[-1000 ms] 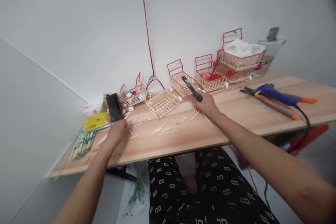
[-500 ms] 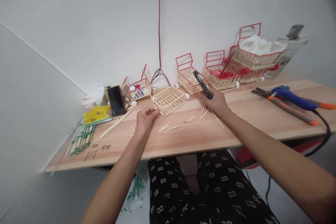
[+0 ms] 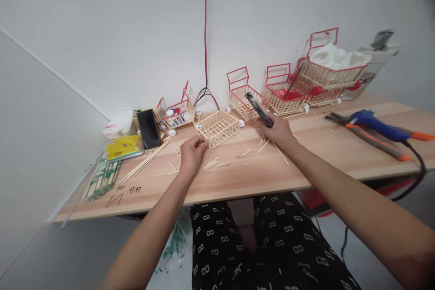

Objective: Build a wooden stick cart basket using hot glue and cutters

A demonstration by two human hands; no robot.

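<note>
My left hand (image 3: 193, 154) is closed in a pinch at the near left corner of a small basket (image 3: 220, 129) made of thin wooden sticks. What lies between its fingertips is too small to make out. In my right hand (image 3: 278, 130) is a slim black tool (image 3: 258, 109), pointing up and to the left; its exact kind does not show. Under and beside that hand several thin sticks (image 3: 280, 153) lie on the table. Short cut sticks (image 3: 212, 163) are scattered in front of the basket, which has white round wheels (image 3: 241, 123) by its corners.
Finished-looking stick carts with red trim (image 3: 246, 99) line the wall. To the right lie pliers (image 3: 370, 138) and a blue corded tool (image 3: 380, 124). On the left are a phone (image 3: 149, 129), a yellow packet (image 3: 124, 147), long sticks (image 3: 146, 161) and wrapped stick bundles (image 3: 103, 179).
My left hand has shifted slightly to the right, along the basket's near corner. My right hand keeps hold of the black tool with almost no movement. The view has tilted a little.
</note>
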